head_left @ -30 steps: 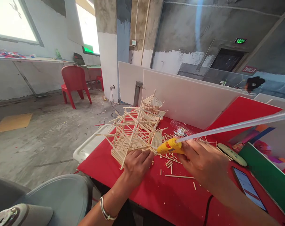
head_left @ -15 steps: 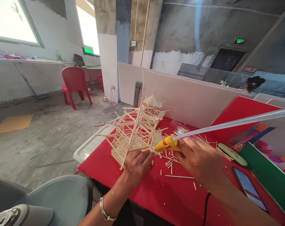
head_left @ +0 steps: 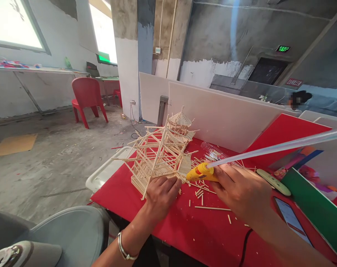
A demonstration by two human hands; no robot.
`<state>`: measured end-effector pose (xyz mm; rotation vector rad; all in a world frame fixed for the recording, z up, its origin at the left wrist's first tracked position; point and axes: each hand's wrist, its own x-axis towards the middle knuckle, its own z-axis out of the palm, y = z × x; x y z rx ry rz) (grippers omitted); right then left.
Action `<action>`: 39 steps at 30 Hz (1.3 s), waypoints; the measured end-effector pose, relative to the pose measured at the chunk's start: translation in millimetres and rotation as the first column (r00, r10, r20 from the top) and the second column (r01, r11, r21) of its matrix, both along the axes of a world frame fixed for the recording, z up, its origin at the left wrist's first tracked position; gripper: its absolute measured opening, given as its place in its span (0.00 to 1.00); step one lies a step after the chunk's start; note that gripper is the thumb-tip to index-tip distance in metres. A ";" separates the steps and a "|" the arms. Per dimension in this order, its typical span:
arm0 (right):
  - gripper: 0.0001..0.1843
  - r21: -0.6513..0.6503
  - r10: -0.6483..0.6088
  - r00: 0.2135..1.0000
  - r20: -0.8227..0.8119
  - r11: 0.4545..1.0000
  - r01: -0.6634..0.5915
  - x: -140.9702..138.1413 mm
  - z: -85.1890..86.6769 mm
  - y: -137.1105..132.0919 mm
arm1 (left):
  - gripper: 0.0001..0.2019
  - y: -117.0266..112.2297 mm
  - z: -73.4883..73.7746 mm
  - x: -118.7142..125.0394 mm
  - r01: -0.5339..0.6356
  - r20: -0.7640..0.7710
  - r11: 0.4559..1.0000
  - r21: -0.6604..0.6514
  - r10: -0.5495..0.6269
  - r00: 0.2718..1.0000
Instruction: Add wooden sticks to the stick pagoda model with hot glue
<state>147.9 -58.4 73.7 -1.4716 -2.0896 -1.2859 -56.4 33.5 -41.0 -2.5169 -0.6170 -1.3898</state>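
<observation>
Left hand (head_left: 160,194) fingers curled at stick model (head_left: 159,149), hold unclear; right hand (head_left: 240,191) closed round glue gun (head_left: 200,172); loose sticks (head_left: 200,193), phone (head_left: 292,220) right of model.

The left hand (head_left: 161,193), back upward, has its fingers curled, while the right hand (head_left: 240,189) is gripping.

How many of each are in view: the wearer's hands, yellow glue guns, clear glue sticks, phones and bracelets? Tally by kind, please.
Left hand and right hand: 2
Yellow glue gun: 1
Clear glue stick: 1
Phone: 1
Bracelet: 1
Total: 6
</observation>
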 end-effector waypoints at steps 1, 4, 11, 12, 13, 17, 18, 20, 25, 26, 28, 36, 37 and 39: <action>0.08 -0.001 0.000 1.000 0.001 1.000 0.000 0.0 0.5 -0.4 | 0.09 0.2 -0.2 0.0 -0.005 -0.004 1.000 0.001 0.005 1.000; 0.08 -0.002 0.006 1.000 0.010 1.000 -0.006 0.0 1.3 -2.0 | 0.09 -0.1 1.4 0.1 -0.019 -0.009 1.000 0.008 0.019 1.000; 0.09 0.001 0.020 1.000 -0.006 1.000 -0.020 3.8 -2.8 -4.0 | 0.08 -2.0 5.9 0.8 -0.019 0.014 1.000 0.022 0.019 1.000; 0.08 0.007 0.022 1.000 -0.010 1.000 -0.022 3.9 -3.2 -3.8 | 0.08 -2.0 5.7 0.8 -0.021 0.014 1.000 0.021 0.021 1.000; 0.08 0.013 0.022 1.000 -0.012 1.000 -0.022 3.6 -3.3 -3.4 | 0.08 -1.9 5.5 0.7 -0.021 0.014 1.000 0.019 0.020 1.000; 0.07 0.014 0.012 1.000 -0.003 1.000 -0.011 -0.1 -1.8 -1.7 | 0.08 -1.5 5.1 0.4 -0.015 0.013 1.000 0.011 0.015 1.000; 0.07 0.015 0.011 1.000 0.002 1.000 -0.011 -1.0 -1.4 -1.2 | 0.08 -1.4 5.1 0.4 -0.015 0.013 1.000 0.012 0.015 1.000; 0.07 0.019 0.012 1.000 0.008 1.000 -0.013 -2.1 -1.1 -0.4 | 0.08 -1.1 4.9 0.2 -0.016 0.007 1.000 0.013 0.016 1.000; 0.08 0.007 0.008 1.000 0.005 1.000 -0.008 -0.1 -1.5 -1.1 | 0.08 -0.5 2.9 0.1 -0.010 -0.007 1.000 0.001 0.010 1.000; 0.08 0.005 0.008 1.000 -0.001 1.000 -0.008 0.8 -1.8 -1.7 | 0.08 -0.4 2.5 0.2 -0.009 -0.006 1.000 0.002 0.009 1.000; 0.07 0.003 0.008 1.000 -0.021 1.000 -0.008 2.5 -2.9 -2.9 | 0.08 -0.2 2.0 0.4 -0.003 0.000 1.000 0.008 0.003 1.000; 0.19 0.066 -0.184 0.972 -0.145 0.979 0.195 7.8 -15.9 -4.9 | 0.08 -0.2 4.5 -0.4 0.017 0.006 1.000 0.002 -0.017 1.000; 0.21 0.065 -0.200 0.966 -0.163 0.975 0.213 8.8 -17.7 -5.6 | 0.08 -0.4 5.0 -0.7 0.020 0.004 1.000 0.001 -0.020 1.000; 0.24 0.053 -0.215 0.954 -0.208 0.972 0.230 11.5 -21.2 -7.9 | 0.08 -0.8 5.7 -0.9 0.023 0.002 1.000 -0.001 -0.023 1.000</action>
